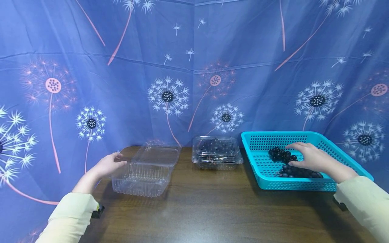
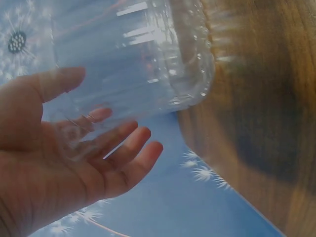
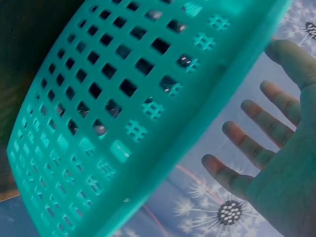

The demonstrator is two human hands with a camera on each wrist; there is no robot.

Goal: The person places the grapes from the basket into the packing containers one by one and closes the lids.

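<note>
The right hand (image 1: 310, 158) reaches, fingers spread, over the grapes (image 1: 288, 163) in the teal basket (image 1: 340, 152) at the table's right back corner. The left hand (image 1: 109, 164), relaxed and spread, touches the open clamshell (image 1: 143, 175). Best to gather the bunch from underneath, gently, while steadying the box.

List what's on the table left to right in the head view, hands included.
Left hand → open clear clamshell box → closed clear clamshell of dark grapes → teal perforated basket holding dark grapes → right hand over the grapes in the basket.
</note>
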